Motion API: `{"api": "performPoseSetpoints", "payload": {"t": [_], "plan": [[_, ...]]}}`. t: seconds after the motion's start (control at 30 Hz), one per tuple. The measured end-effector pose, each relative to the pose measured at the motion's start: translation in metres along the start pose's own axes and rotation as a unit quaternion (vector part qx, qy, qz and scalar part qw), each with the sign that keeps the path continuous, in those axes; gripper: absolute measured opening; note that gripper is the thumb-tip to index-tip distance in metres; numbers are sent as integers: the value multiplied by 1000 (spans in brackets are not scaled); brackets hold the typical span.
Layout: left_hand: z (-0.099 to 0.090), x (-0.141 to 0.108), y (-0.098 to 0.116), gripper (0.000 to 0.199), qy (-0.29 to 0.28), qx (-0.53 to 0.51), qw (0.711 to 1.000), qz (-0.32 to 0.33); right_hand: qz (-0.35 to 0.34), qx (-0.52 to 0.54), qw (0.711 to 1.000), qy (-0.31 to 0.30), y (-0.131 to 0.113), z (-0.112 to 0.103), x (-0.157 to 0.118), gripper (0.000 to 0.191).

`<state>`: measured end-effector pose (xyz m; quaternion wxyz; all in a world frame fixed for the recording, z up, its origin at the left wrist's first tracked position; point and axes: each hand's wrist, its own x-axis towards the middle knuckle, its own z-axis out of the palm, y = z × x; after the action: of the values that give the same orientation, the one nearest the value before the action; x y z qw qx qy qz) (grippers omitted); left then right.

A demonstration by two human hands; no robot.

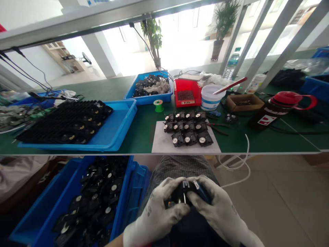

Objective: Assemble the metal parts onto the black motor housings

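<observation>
Both of my hands wear white gloves and are low in the view, over my lap. My left hand [167, 206] is closed around one side of a black plastic part [183, 196] with a bright metal strip or pin. My right hand [216, 206] grips its other side, thumb pressed on the front. A dark blue piece [203, 192] shows under the right fingers; whether it belongs to the part I cannot tell. Ahead, on a pale sheet [160, 145] at the bench edge, several black plastic units [190, 138] with silver discs stand in rows.
Left on the bench, a blue tray [123, 120] holds stacked black panels [66, 123]. Below it, a blue crate [123, 206] contains many black units. Behind the sheet are a green spool [158, 107], red bin [189, 103], white tub [209, 103], cardboard box [236, 107] and red-lidded bottle [269, 113].
</observation>
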<state>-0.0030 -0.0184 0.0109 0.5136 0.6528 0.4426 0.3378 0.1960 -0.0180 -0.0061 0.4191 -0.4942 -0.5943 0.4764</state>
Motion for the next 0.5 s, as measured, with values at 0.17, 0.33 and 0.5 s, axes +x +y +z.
{"api": "performPoseSetpoints", "payload": {"t": [0.17, 0.33, 0.5], "plan": [[2, 5, 6, 39, 2, 10, 1000, -18, 7, 6, 999, 34, 7, 6, -2, 11], [15, 17, -18, 38, 39, -7, 995, -93, 141, 94, 980, 100, 29, 20, 8, 27], [28, 19, -38, 52, 68, -140, 979, -131, 203, 185, 958, 84, 40, 22, 13, 47]]}}
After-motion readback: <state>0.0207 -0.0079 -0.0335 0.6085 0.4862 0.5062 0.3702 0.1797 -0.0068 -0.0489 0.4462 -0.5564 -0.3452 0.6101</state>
